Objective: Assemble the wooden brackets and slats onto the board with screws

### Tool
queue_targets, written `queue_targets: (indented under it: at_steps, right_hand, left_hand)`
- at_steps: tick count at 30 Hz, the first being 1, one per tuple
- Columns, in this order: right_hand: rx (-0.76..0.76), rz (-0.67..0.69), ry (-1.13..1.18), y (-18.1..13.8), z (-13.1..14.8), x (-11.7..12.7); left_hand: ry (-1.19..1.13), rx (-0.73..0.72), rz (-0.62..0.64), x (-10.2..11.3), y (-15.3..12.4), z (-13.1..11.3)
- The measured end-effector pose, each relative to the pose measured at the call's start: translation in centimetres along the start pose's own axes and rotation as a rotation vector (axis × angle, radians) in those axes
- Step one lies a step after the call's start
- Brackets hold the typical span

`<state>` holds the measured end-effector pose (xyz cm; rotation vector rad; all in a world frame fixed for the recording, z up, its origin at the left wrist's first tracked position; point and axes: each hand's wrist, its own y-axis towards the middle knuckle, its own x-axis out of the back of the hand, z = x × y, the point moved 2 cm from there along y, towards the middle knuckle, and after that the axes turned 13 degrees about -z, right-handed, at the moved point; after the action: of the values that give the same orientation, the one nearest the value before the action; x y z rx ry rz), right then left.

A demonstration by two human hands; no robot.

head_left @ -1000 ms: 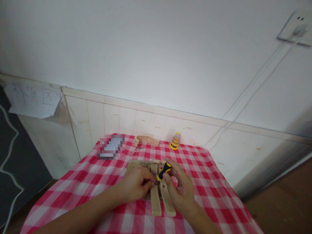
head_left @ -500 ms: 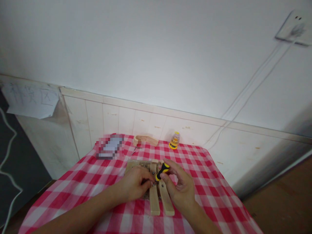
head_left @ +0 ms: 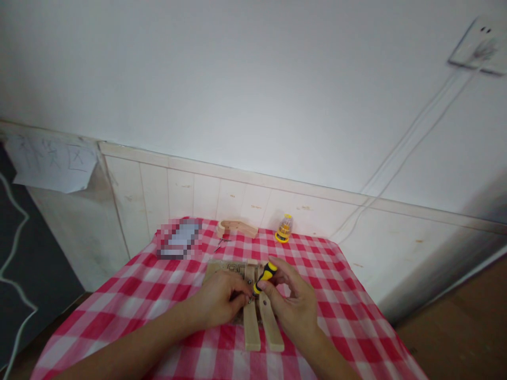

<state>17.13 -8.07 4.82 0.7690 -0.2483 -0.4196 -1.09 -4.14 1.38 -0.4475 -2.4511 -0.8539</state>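
Note:
My right hand [head_left: 297, 301] grips a yellow and black screwdriver [head_left: 267, 273] by its handle, which leans with its lower end towards the left. Thumb and fingertips of my left hand [head_left: 219, 301] are pinched together at that lower end; what they hold there is too small to make out. Beneath the hands lie two pale wooden strips, a left strip [head_left: 252, 330] and a right strip [head_left: 271, 327], side by side with small dark metal fittings. Under them is a brown patterned board [head_left: 216, 266], partly covered by my left hand.
A red and white checked cloth [head_left: 336, 316] covers the table. Towards the back are a blurred-out flat device [head_left: 180, 240], a curved wooden piece [head_left: 240, 228], thin metal bits [head_left: 222, 244] and a yellow-based clear container [head_left: 284, 228]. The wall [head_left: 253, 105] stands directly behind.
The screwdriver handle has turned slightly in my right hand, showing more yellow. My left hand stays in place, and the wooden strips have hardly moved.

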Motion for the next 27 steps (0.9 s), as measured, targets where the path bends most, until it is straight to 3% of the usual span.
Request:
queue_targets:
  at_steps: [9, 16, 27]
  right_hand:
    - [0.129, 0.053, -0.049, -0.7, -0.4, 0.1]
    - [0.038, 0.103, 0.083, -1.0, -0.3, -0.3]
    - [0.011, 0.105, -0.022, -1.1, -0.9, -0.1]
  left_hand:
    - [0.017, 0.026, 0.006, -0.1, 0.0, -0.1]
    - [0.014, 0.035, 0.013, 0.0, 0.0, -0.2]
    - [0.021, 0.018, -0.002, -0.2, -0.1, 0.0]
